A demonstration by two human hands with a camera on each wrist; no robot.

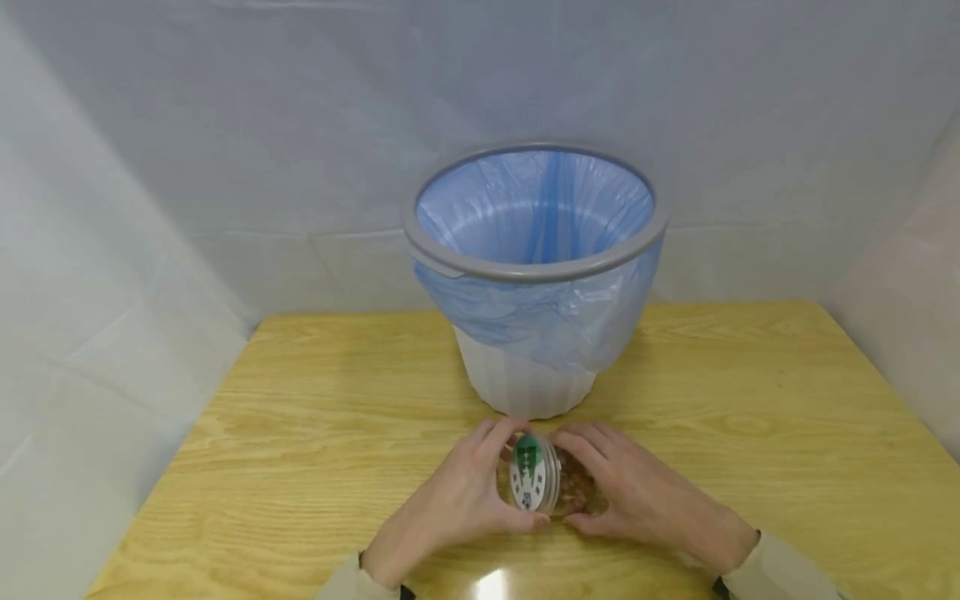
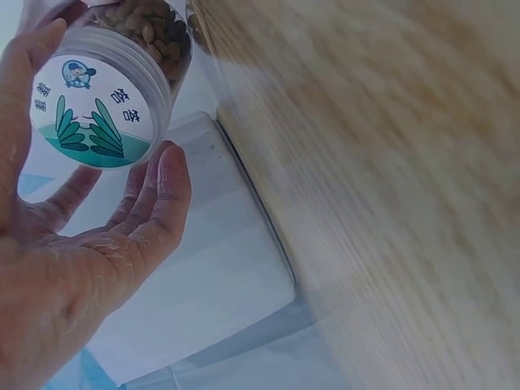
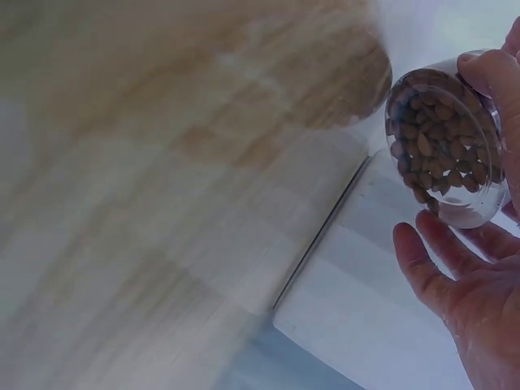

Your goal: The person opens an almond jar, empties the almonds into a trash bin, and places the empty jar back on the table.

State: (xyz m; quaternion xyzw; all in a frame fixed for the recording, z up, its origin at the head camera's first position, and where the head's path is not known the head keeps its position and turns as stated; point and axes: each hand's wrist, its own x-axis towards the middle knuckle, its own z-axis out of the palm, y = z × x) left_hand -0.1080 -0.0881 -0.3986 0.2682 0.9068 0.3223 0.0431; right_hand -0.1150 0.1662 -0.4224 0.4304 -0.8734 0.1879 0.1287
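A clear plastic jar (image 1: 576,490) of brown nuts or seeds lies tipped on its side between both hands, just in front of the bin. Its round lid (image 2: 91,114), white and green with printed leaves, faces left. My left hand (image 1: 468,483) curls around the lid end, thumb and fingers on opposite sides of the rim. At the other end, my right hand (image 1: 637,492) grips the jar body, its thumb against the side in the right wrist view. Some right fingers are hidden behind the jar. Whether the jar touches the table is unclear.
A white bin (image 1: 525,383) with a grey rim stands on the wooden table (image 1: 322,442) beyond the hands. A blue plastic bag (image 1: 517,312) lines it and hangs over its outside. Pale sheeting (image 1: 300,125) covers the back and sides.
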